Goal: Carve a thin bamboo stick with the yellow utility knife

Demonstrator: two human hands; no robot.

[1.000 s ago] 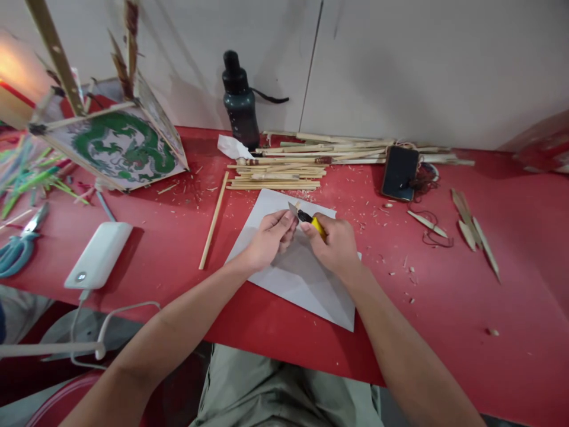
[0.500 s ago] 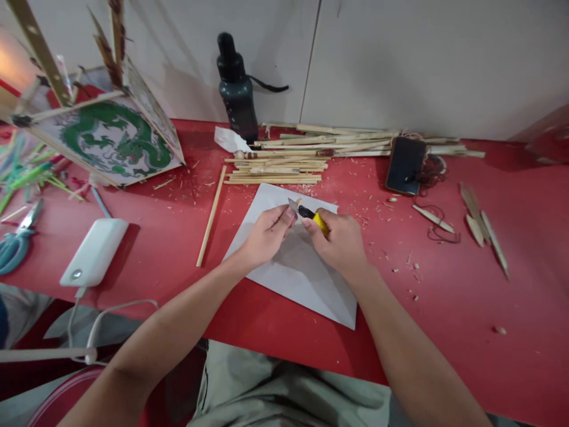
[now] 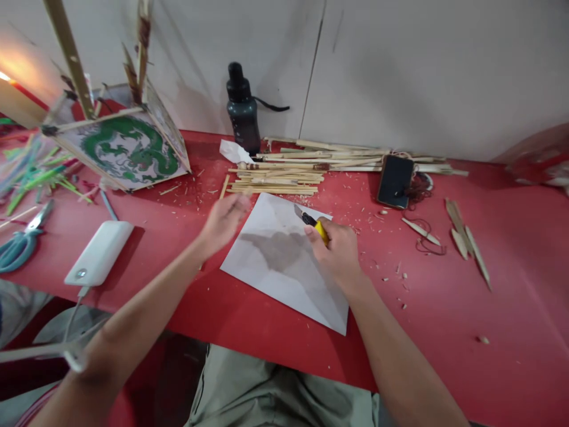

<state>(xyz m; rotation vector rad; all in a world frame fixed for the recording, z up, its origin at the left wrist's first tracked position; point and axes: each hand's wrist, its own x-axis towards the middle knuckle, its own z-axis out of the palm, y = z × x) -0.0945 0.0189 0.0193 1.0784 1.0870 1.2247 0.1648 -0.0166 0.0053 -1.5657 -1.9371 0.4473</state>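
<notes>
A utility knife with a yellow and black handle (image 3: 320,230) is gripped in my right hand (image 3: 340,249), its bare blade (image 3: 297,210) angled up and left above the white paper (image 3: 249,255). My left hand (image 3: 223,222), blurred by motion, is just off the paper's left edge. Its fingers look stretched out toward the right, and I see nothing held in them. Under that hand lies a single bamboo stick (image 3: 224,187), mostly hidden, with its upper end showing. Both hands cast a shadow on the paper.
Bundled bamboo sticks (image 3: 284,178) lie behind the paper by a dark bottle (image 3: 243,112). Left are a dragon lantern (image 3: 128,148), a white power bank (image 3: 100,252) with a cable, and scissors (image 3: 22,243). Right are a phone (image 3: 395,181), pointed wood pieces (image 3: 457,219) and scattered shavings.
My left hand has moved away from the knife blade, leftward over the lone stick. The knife stays in my right hand above the paper. The camera view has shifted slightly.
</notes>
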